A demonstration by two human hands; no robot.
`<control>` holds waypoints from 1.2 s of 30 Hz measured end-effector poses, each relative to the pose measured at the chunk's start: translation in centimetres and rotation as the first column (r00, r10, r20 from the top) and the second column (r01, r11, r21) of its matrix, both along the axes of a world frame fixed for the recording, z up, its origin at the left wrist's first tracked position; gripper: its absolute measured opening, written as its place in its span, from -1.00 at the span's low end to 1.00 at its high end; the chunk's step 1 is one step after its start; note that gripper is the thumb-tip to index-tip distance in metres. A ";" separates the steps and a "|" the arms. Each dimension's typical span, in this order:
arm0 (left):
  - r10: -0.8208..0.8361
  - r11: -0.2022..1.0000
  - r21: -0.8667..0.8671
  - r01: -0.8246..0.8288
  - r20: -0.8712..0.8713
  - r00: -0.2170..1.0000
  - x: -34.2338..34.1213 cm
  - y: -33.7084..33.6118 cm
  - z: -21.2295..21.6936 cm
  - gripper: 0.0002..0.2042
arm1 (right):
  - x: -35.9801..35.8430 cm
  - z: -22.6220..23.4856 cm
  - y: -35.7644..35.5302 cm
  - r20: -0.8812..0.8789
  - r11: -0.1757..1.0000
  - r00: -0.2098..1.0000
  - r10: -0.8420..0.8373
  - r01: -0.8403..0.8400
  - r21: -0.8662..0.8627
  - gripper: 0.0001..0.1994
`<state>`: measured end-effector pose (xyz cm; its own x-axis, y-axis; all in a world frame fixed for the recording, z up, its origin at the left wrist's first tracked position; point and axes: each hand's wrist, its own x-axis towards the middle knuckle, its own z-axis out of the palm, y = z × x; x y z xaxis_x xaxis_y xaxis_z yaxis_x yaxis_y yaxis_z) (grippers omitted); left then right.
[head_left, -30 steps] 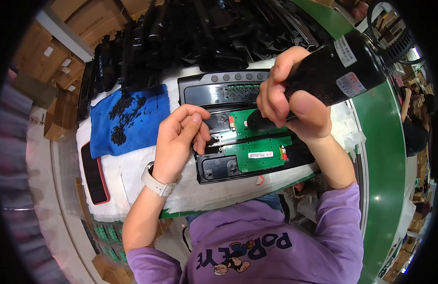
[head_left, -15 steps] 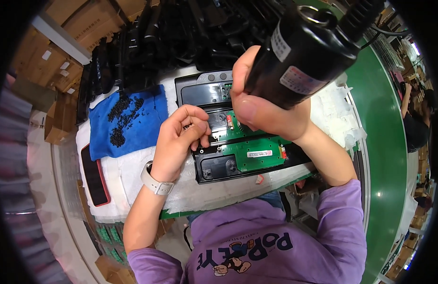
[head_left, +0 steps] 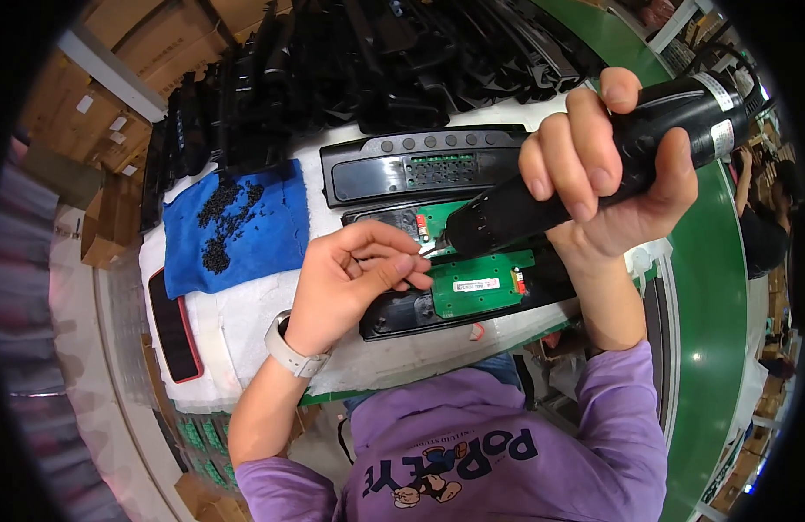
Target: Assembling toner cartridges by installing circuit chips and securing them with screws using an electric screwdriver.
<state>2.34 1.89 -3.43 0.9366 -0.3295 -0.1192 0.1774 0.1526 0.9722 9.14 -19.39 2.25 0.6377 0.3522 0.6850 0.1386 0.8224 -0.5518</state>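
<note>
My right hand (head_left: 607, 165) is wrapped round a black electric screwdriver (head_left: 507, 213), tilted so its bit points left and down. By the bit, my left hand (head_left: 359, 274) has its fingers curled and thumb and fingertips pressed together; what they hold is hidden. Both are over black plastic housings fitted with green circuit boards. The nearest housing (head_left: 402, 315) carries a green circuit board (head_left: 472, 300) with a white label. The one behind it is partly covered by the screwdriver. Farther back lies a black panel (head_left: 359, 178) with a row of round buttons.
On the left a blue cloth (head_left: 285, 222) bears heaps of small black screws (head_left: 215, 252). A red-edged phone (head_left: 176, 335) lies beside it. Many black plastic parts (head_left: 350, 70) are piled at the back. Cardboard boxes (head_left: 115, 130) stand far left; green floor (head_left: 707, 348) runs along the right.
The screwdriver has swung from near upright to slanting, its bit now at my left fingertips. My left hand has moved right, and the back panel is more exposed.
</note>
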 end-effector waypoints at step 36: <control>0.222 0.971 -0.098 -0.220 0.011 0.975 1.4 0.5 -2.4 -0.84 | -2.4 -1.1 2.5 0.024 0.868 0.982 -0.189 0.178 -0.464 -0.72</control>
<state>3.73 2.37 -5.82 0.9895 -0.1232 -0.0758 0.1077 0.2781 0.9545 6.73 -16.84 1.19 0.7346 0.5004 0.4583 0.2457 0.4334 -0.8671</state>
